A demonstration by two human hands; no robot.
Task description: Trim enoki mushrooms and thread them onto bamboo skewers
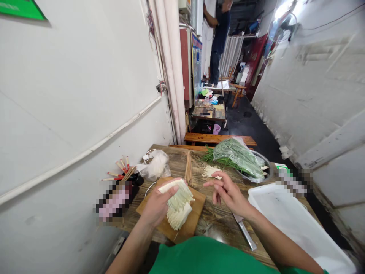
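My left hand [159,203] is closed around a flat bunch of pale enoki mushrooms [182,196], its thumb lying across the top. Just below that bunch, more enoki [179,217] shows over the wooden cutting board [198,207]. My right hand [228,192] hovers right of the board, its index finger stretched out and the other fingers partly bent and apart. I make out nothing held in it. Behind its fingers lies a small heap of loose enoki [211,171]. A knife [246,233] rests on the table under my right forearm.
Thin wooden skewers [188,167] lie beyond the board. Behind my right hand, bagged green vegetables [239,158] fill a metal bowl [266,161]. A white tray [281,213] stands right; a plastic bag [156,164] and red-ended sticks [122,169] are left. A person [219,42] stands far back.
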